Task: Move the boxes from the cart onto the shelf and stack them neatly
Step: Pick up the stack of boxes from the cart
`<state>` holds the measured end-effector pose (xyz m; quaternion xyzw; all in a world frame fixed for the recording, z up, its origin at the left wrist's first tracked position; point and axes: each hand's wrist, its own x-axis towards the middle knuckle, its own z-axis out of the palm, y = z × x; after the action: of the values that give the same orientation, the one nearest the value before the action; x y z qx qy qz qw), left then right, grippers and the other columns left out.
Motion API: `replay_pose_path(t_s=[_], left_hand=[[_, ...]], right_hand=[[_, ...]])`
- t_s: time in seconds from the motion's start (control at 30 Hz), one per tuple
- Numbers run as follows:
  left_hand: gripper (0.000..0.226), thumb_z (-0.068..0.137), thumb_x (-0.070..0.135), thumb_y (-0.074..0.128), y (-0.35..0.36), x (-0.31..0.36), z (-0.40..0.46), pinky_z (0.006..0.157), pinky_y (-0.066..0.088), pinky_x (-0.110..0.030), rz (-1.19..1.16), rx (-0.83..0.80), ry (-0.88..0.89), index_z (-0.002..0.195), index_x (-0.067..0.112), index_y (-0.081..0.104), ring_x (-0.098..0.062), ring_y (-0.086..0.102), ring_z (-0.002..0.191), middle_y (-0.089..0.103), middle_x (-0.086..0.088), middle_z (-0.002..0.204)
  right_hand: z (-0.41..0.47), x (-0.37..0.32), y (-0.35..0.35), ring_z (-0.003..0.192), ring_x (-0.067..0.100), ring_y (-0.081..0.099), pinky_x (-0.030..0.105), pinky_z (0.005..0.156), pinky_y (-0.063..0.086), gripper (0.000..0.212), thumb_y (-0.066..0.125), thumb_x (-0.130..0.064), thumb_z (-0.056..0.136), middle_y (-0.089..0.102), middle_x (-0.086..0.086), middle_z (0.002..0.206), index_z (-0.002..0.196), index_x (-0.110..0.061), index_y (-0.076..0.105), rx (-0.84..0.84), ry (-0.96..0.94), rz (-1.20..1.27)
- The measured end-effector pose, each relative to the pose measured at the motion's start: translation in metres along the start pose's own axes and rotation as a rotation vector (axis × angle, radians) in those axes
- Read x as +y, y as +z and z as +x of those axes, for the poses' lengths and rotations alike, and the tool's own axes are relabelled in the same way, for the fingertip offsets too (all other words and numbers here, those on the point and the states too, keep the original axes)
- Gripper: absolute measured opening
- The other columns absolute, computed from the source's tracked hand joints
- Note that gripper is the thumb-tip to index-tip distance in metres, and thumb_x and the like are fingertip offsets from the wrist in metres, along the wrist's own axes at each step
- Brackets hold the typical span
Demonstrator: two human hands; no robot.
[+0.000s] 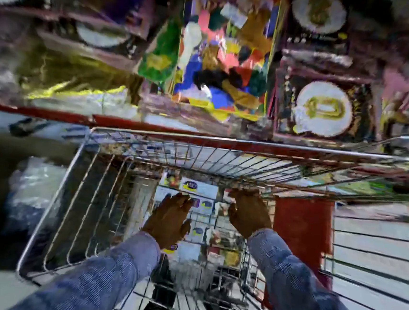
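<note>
Both my hands reach down into a wire cart (77, 167). At its bottom lie white boxes (202, 188) with blue and yellow oval labels. My left hand (168, 220) rests on top of the boxes with its fingers together. My right hand (248, 212) lies on the right side of the boxes, its fingers curled over their far edge. The picture is blurred, so I cannot tell whether either hand grips a box. Beyond the cart runs the shelf (52, 115) with a red front edge.
On the shelf stand a clear pack of colourful pieces (225, 54) and dark boxes showing white plates (325, 109). A plastic bag (33, 188) lies on the floor left of the cart. A red panel (301, 229) stands at the cart's right.
</note>
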<state>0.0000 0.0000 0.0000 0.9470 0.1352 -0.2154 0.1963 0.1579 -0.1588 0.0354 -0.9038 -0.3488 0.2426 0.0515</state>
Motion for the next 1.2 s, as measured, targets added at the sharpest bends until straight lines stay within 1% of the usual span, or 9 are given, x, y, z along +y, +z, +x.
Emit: replay_pose_path(t_s=[0.1,0.23,0.37,0.47,0.6,0.8,1.07,1.13,1.2], left_hand=[[0.059,0.102,0.028,0.046,0.027,-0.013,0.027,0.125,0.008,-0.043,0.067,-0.031,0.03,0.154,0.008,0.023,-0.031,0.021,0.15,0.027,-0.014,0.162],[0.057,0.092,0.004,0.058,0.052,-0.021,0.044,0.121,0.022,-0.049,0.146,0.045,0.11,0.146,0.0,0.039,-0.039,0.034,0.143,0.041,-0.022,0.153],[0.061,0.096,0.001,0.043,0.06,-0.027,0.052,0.122,0.016,-0.048,0.258,0.015,0.095,0.153,0.005,0.023,-0.035,0.019,0.15,0.023,-0.017,0.163],[0.063,0.093,-0.003,0.044,0.061,-0.028,0.055,0.119,0.023,-0.049,0.266,0.031,0.083,0.152,0.005,0.025,-0.036,0.027,0.147,0.031,-0.016,0.159],[0.06,0.082,0.001,0.067,0.056,-0.027,0.06,0.106,0.044,-0.048,0.298,0.065,0.109,0.14,0.003,0.049,-0.039,0.051,0.129,0.057,-0.018,0.137],[0.056,0.09,0.008,0.055,0.053,-0.024,0.069,0.107,0.037,-0.045,0.238,-0.013,0.033,0.144,0.008,0.042,-0.035,0.043,0.133,0.046,-0.014,0.145],[0.061,0.086,0.021,0.067,0.009,-0.008,0.03,0.111,0.036,-0.041,0.222,0.001,0.058,0.142,0.011,0.046,-0.032,0.049,0.13,0.055,-0.009,0.142],[0.064,0.07,0.021,0.084,-0.019,0.001,0.009,0.096,0.052,-0.039,0.165,0.05,0.109,0.129,0.008,0.061,-0.036,0.064,0.113,0.068,-0.013,0.126],[0.068,0.046,0.025,0.097,-0.052,0.012,-0.012,0.066,0.062,-0.034,0.159,0.067,0.141,0.108,0.009,0.074,-0.034,0.074,0.085,0.077,-0.01,0.102]], right_hand=[[0.033,0.009,0.025,0.106,0.039,0.065,0.044,0.085,0.056,0.04,0.06,-0.018,0.083,0.069,0.017,0.118,0.123,-0.019,0.061,-0.056,-0.047,0.016],[0.068,0.013,0.048,0.107,0.033,0.066,0.038,0.081,0.056,0.037,0.064,-0.015,0.078,0.069,0.011,0.116,0.116,-0.019,0.061,-0.1,-0.095,-0.038],[0.091,0.016,0.061,0.118,0.034,0.059,0.04,0.092,0.05,0.053,0.057,-0.018,0.087,0.062,0.014,0.13,0.139,-0.016,0.048,-0.164,-0.188,-0.078],[0.099,0.018,0.065,0.121,0.033,0.057,0.038,0.095,0.048,0.055,0.057,-0.023,0.087,0.058,0.012,0.133,0.141,-0.018,0.046,-0.214,-0.243,-0.109],[0.107,0.021,0.069,0.129,0.033,0.05,0.04,0.1,0.046,0.066,0.057,-0.031,0.091,0.049,0.015,0.143,0.149,-0.015,0.033,-0.302,-0.288,-0.158],[0.114,0.018,0.071,0.14,0.032,0.039,0.04,0.112,0.038,0.072,0.056,-0.029,0.095,0.038,0.016,0.153,0.154,-0.011,0.02,-0.384,-0.317,-0.179],[0.077,-0.006,0.02,0.125,0.037,0.051,0.04,0.102,0.043,0.071,0.062,-0.031,0.087,0.052,0.021,0.137,0.146,-0.005,0.031,-0.225,-0.324,-0.227],[0.065,-0.016,-0.005,0.12,0.038,0.055,0.041,0.098,0.046,0.072,0.064,-0.033,0.085,0.056,0.022,0.131,0.144,-0.005,0.033,-0.195,-0.335,-0.241],[0.049,-0.025,-0.038,0.12,0.036,0.054,0.039,0.097,0.045,0.073,0.062,-0.038,0.087,0.056,0.021,0.131,0.146,-0.007,0.031,-0.173,-0.372,-0.237]])
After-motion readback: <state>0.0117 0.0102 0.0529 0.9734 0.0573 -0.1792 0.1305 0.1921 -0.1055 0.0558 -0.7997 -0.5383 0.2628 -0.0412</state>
